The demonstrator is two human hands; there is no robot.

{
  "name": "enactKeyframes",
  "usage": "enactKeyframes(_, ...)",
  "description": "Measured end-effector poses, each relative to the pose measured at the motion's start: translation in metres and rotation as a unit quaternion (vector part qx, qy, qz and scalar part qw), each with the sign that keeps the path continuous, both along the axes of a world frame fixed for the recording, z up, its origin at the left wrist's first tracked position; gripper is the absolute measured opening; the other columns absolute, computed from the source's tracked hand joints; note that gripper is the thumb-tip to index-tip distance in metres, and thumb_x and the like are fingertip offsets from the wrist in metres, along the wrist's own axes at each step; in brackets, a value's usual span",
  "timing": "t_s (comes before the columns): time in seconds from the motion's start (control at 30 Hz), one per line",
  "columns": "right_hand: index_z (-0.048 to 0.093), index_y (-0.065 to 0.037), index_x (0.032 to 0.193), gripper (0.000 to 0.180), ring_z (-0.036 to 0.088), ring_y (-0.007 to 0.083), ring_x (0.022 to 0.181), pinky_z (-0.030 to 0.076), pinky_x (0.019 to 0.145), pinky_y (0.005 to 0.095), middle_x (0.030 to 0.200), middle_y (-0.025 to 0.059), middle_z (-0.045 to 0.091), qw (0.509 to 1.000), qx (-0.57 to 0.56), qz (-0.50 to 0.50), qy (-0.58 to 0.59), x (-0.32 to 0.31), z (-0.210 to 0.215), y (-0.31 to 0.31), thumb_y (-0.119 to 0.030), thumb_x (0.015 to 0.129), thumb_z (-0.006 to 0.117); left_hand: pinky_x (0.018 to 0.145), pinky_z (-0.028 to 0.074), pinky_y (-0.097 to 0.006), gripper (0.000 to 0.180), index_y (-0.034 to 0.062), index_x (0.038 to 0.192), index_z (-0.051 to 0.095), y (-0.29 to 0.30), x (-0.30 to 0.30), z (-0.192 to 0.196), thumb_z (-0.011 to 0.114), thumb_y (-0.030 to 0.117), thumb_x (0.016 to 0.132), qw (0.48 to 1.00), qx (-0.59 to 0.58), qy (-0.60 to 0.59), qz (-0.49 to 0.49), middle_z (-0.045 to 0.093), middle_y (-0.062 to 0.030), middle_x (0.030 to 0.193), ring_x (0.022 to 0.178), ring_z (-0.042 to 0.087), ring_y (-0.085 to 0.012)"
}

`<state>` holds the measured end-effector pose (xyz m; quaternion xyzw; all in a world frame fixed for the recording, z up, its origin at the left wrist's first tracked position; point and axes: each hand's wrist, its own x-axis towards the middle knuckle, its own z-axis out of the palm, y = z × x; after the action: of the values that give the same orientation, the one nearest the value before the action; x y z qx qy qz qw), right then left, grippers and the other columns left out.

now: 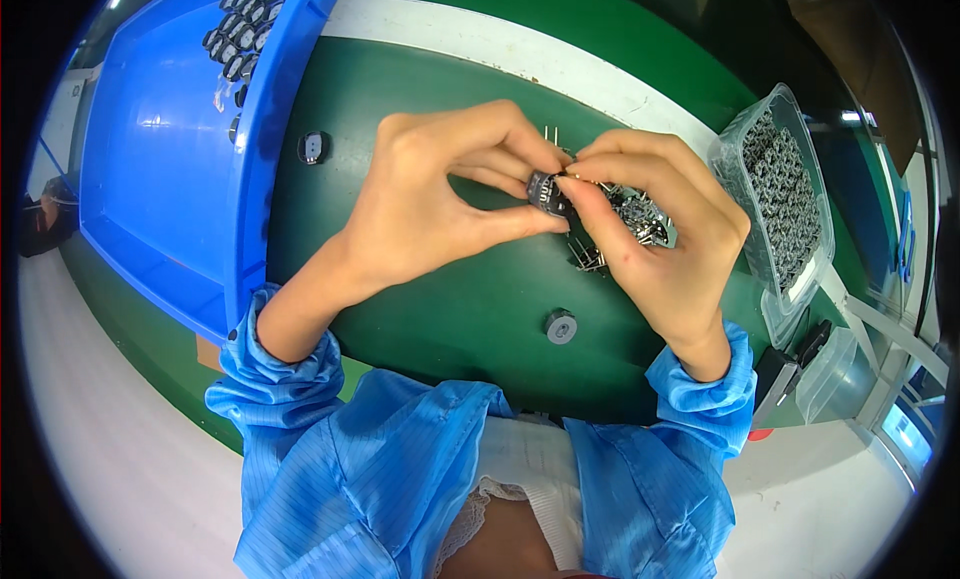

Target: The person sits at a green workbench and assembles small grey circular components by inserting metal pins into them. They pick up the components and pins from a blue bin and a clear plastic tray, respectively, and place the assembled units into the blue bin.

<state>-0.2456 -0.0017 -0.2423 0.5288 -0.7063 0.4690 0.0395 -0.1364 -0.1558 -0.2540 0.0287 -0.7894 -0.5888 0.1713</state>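
Observation:
My left hand (pixel 430 199) pinches a small black round-edged part (pixel 546 193) with white print between thumb and fingers, above the green tabletop. The fingertips of my right hand (pixel 660 214) are pressed together at the right side of this part; whatever sits between them is too small and covered to name. Under and behind my right hand lies a pile of small metal-legged components (pixel 640 217), partly hidden by the fingers. A grey round piece with a slotted face (pixel 561 326) rests on the table below the hands.
On the left stands a large blue bin (pixel 165 169), with several black round parts (pixel 240 29) at its far end. One loose black part (pixel 313 147) lies on the table beside it. At the right, a clear plastic box (pixel 745 144) is filled with small dark parts (pixel 780 204).

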Motion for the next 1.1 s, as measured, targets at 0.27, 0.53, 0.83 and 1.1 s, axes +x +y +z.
enactKeyframes(0.27, 0.065, 0.0, 0.078, 0.017, 0.064, 0.0187, 0.068, 0.052, 0.058, 0.0267, 0.083, 0.0088, 0.064, 0.998, 0.03, -0.029, 0.051, 0.011, 0.007, 0.003, 0.003, 0.066, 0.077, 0.068, 0.058, -0.028, 0.027, -0.0045, 0.081, 0.063, 0.001, 0.001, -0.001, 0.083, 0.002, 0.064, 0.999, -0.037, 0.031, 0.007, 0.07, -0.018, 0.092, 0.079, 0.071, -0.0207)
enactKeyframes(0.53, 0.058, 0.003, 0.109, 0.028, 0.062, 0.0178, 0.089, 0.051, 0.074, 0.0276, 0.098, 0.0095, 0.061, 0.891, 0.029, 0.087, -0.445, 0.013, 0.014, -0.002, 0.002, 0.083, 0.066, 0.052, 0.051, -0.022, 0.026, -0.0035, 0.08, 0.064, -0.002, 0.009, 0.012, 0.083, 0.002, 0.064, 0.981, -0.14, 0.134, 0.014, 0.07, -0.0192, 0.092, 0.067, 0.067, -0.0162)
enactKeyframes(0.83, 0.055, 0.003, 0.115, 0.026, 0.06, 0.012, 0.088, 0.052, 0.079, 0.027, 0.095, 0.0048, 0.057, 0.808, 0.055, 0.194, -0.554, 0.016, 0.009, 0.003, -0.004, 0.09, 0.06, 0.045, 0.044, -0.02, 0.024, -0.0009, 0.079, 0.065, -0.006, 0.013, 0.022, 0.083, 0.004, 0.064, 0.954, -0.238, 0.181, 0.002, 0.071, -0.0158, 0.09, 0.061, 0.063, -0.0127)
enactKeyframes(1.1, 0.057, 0.005, 0.112, 0.025, 0.063, 0.0142, 0.091, 0.053, 0.081, 0.0277, 0.093, 0.0076, 0.063, 0.843, 0.039, 0.161, -0.511, 0.018, -0.001, 0.004, 0.005, 0.088, 0.059, 0.049, 0.045, -0.021, 0.026, 0.0002, 0.08, 0.066, 0.001, 0.014, 0.017, 0.084, 0.006, 0.062, 0.933, -0.301, 0.195, 0.023, 0.071, -0.0119, 0.086, 0.06, 0.063, -0.0138)
